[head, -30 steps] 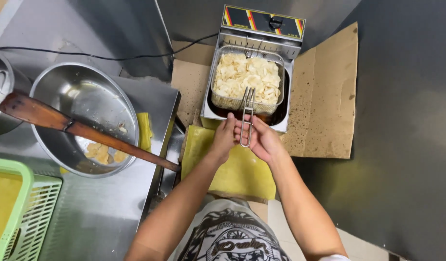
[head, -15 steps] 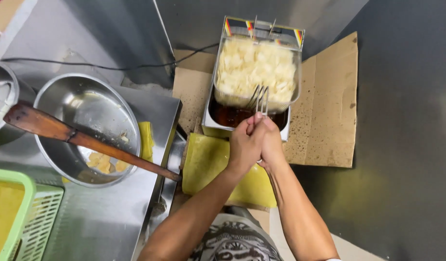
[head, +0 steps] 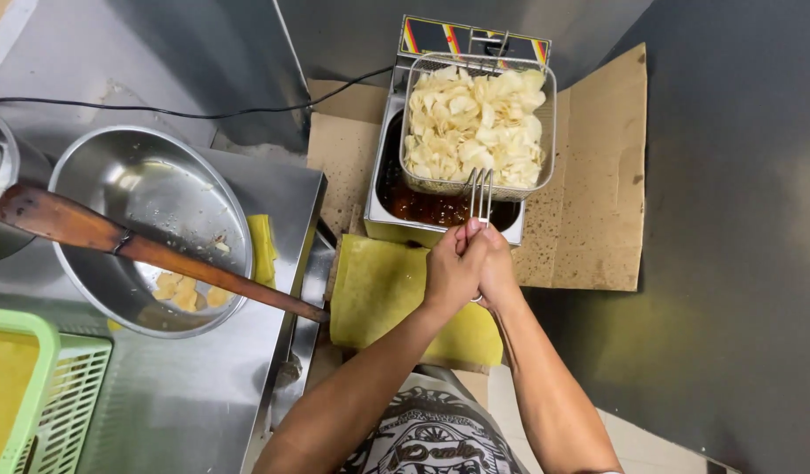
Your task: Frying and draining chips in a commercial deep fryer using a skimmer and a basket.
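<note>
- A steel tabletop (head: 203, 395) is carrying a large metal bowl (head: 150, 228) with a wooden paddle (head: 150, 254) lying across it.
- A fryer (head: 449, 206) is sitting on cardboard (head: 589, 211), dark oil showing.
- A wire basket (head: 478, 123) of pale chips is hanging raised above the oil.
- The left hand (head: 450, 272) and right hand (head: 497, 268) are both clenching the basket handle (head: 480, 189).

Your left hand (head: 451, 270) and right hand (head: 495, 268) clasp the wire basket (head: 475, 123) handle, chips lifted above the fryer (head: 396, 206).

Shiny wire-metal fry basket (head: 478, 123), glossy steel bowl (head: 150, 230), wooden paddle (head: 150, 254).
</note>
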